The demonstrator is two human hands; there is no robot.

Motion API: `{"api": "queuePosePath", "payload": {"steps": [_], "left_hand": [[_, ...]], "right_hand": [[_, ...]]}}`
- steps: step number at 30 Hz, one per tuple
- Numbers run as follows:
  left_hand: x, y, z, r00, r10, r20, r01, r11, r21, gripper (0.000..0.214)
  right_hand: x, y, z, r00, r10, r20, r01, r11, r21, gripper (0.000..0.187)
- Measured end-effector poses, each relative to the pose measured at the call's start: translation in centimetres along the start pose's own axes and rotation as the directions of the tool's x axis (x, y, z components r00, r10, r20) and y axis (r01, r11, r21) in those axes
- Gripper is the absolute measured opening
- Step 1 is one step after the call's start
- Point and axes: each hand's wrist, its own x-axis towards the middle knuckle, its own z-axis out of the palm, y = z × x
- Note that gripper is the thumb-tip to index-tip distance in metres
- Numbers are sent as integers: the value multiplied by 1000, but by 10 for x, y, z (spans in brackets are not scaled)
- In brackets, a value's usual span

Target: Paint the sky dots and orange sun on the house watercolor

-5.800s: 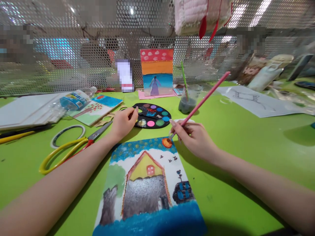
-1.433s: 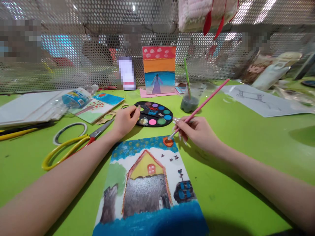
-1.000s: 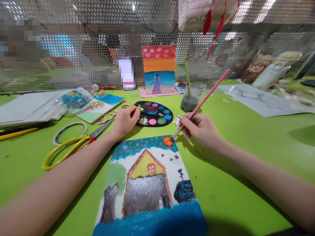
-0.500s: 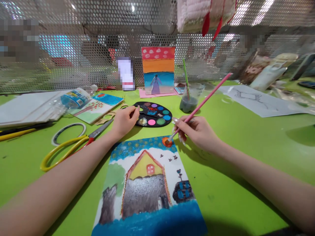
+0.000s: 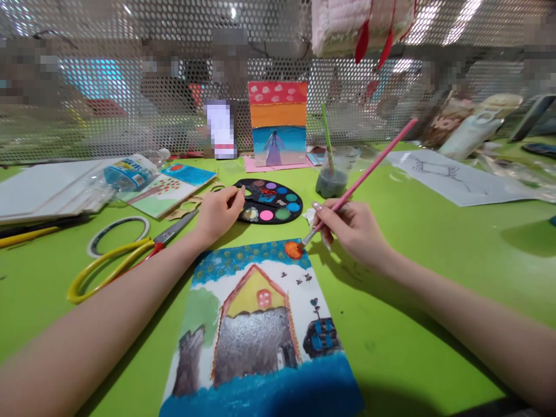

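Observation:
My right hand (image 5: 351, 231) is closed round a pink paintbrush (image 5: 369, 168), whose bristles rest at the right edge of an orange sun (image 5: 293, 250). That sun is in the top right corner of a painting (image 5: 256, 347) of a house, a tree and blue ground, lying flat before me. Behind the painting, my left hand (image 5: 219, 214) is closed on the left edge of a black paint palette (image 5: 278, 200) with several coloured wells. Its fingertips are partly hidden. A crumpled white tissue (image 5: 310, 216) lies between the palette and my right hand.
Left are yellow-handled scissors (image 5: 113, 266), a tape roll (image 5: 118, 237), a plastic bottle (image 5: 134, 172) and a small painting (image 5: 174, 188). A cup of dark water (image 5: 331, 182) holds a green brush. A sunset painting (image 5: 278, 124) and phone (image 5: 220, 130) lean against perforated metal (image 5: 174, 110). Right lies a drawing sheet (image 5: 460, 176).
My right hand has shifted slightly right, and the brush tip has moved from the sun's middle to its right edge. The left hand stays at the palette.

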Motion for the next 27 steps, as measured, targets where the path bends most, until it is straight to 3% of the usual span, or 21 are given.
{"api": "queuePosePath", "payload": {"steps": [3, 8, 14, 19, 23, 27], "left_hand": [[0, 0, 0, 1000, 0, 1, 0, 1000, -1, 39], [0, 0, -1, 1000, 2, 3, -2, 1000, 5, 39], [0, 0, 0, 1000, 2, 3, -2, 1000, 7, 39], [1, 2, -1, 1000, -3, 3, 3, 1000, 4, 39], [0, 2, -1, 1000, -8, 3, 8, 1000, 4, 39], [0, 2, -1, 1000, -9, 6, 9, 1000, 10, 39]], "right_hand": [[-1, 0, 0, 997, 5, 76, -7, 1000, 27, 38], [-2, -1, -1, 1000, 6, 13, -6, 1000, -12, 38], [-2, -2, 1, 995, -8, 100, 9, 1000, -8, 38], [-2, -1, -1, 1000, -17, 22, 17, 1000, 3, 39], [-2, -1, 0, 992, 20, 126, -23, 1000, 18, 39], [-1, -2, 0, 1000, 6, 27, -6, 1000, -25, 39]]}}
